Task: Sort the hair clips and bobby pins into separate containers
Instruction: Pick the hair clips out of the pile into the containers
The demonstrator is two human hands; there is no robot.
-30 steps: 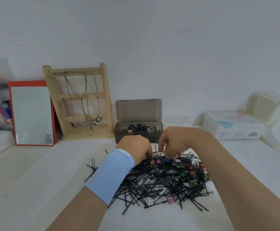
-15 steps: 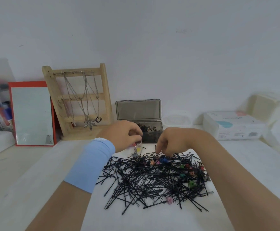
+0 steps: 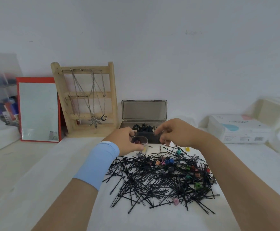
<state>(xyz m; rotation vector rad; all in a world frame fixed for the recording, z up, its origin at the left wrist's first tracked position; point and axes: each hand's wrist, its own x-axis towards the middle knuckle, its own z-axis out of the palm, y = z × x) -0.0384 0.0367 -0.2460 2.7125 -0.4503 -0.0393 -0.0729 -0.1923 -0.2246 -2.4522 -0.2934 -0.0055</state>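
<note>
A heap of black bobby pins [image 3: 146, 182] lies on the white table, with small coloured hair clips [image 3: 169, 161] mixed in, mostly on its right side. My left hand [image 3: 123, 140], a light blue band on its wrist, grips a small clear cup [image 3: 141, 142] holding a few clips, at the heap's far edge. My right hand [image 3: 174, 134] hovers just right of the cup, fingers loosely curled, and I see nothing in them. Behind both hands stands an open dark box [image 3: 144, 109] with black clips inside. A yellow clip [image 3: 187, 149] lies apart.
A wooden jewellery stand [image 3: 84, 100] with necklaces and a red-framed mirror [image 3: 37, 110] lean on the wall at back left. A clear organiser [image 3: 1, 104] stands far left. White boxes [image 3: 239, 129] sit at back right.
My left hand left the pile, moved back and now holds the clear cup. My right hand lifted off the pile toward the cup and the box.
</note>
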